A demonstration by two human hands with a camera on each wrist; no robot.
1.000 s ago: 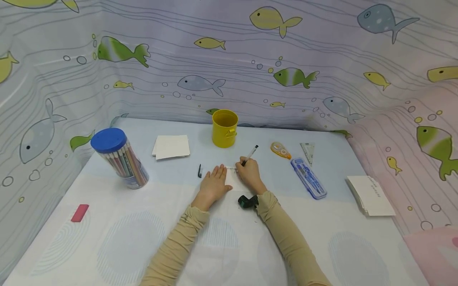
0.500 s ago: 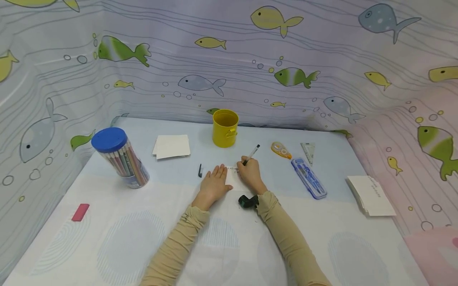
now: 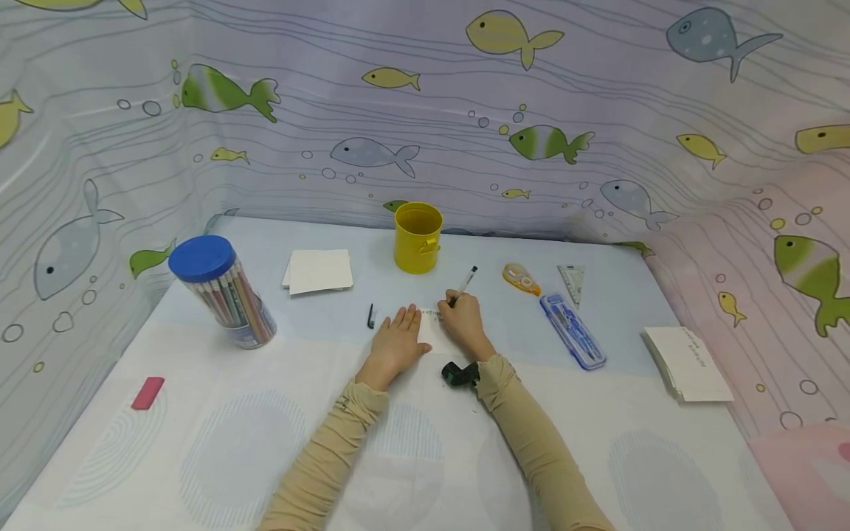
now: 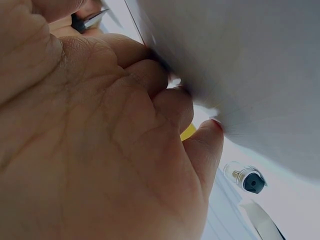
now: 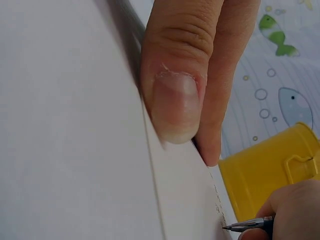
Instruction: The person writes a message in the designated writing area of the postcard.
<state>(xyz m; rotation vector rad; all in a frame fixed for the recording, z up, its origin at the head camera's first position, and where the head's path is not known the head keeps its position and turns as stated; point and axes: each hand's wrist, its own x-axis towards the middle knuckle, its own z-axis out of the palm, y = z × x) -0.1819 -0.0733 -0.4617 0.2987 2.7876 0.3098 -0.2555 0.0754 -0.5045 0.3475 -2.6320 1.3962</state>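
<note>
We are pressing our left hand (image 3: 396,341) flat on the card (image 3: 433,330), fingers straight, at the table's middle. Our right hand (image 3: 462,321) is pinching the pen (image 3: 462,287), tip seemingly touching the card's far edge. The card is looking thin, light, bendable and slippery, best pinned flat. The cup (image 3: 417,237) is standing beyond.

- Both arms in long sleeves, tan/beige, soft knit-looking fabric, snug fit w/ light creases along forearms.
- Left sleeve (image 3: 319,461): cuff bunched at wrist, small dark speck nr cuff edge.
- Right sleeve (image 3: 538,442): cuff gathered, ruffled at wrist.
- Small black-and-green device (image 3: 458,374) strapped at right wrist, by cuff.
- Left hand (image 3: 396,343), right hand (image 3: 462,322): bare, no gloves. Thumbnail short, unpainted, in right wrist view.
</note>
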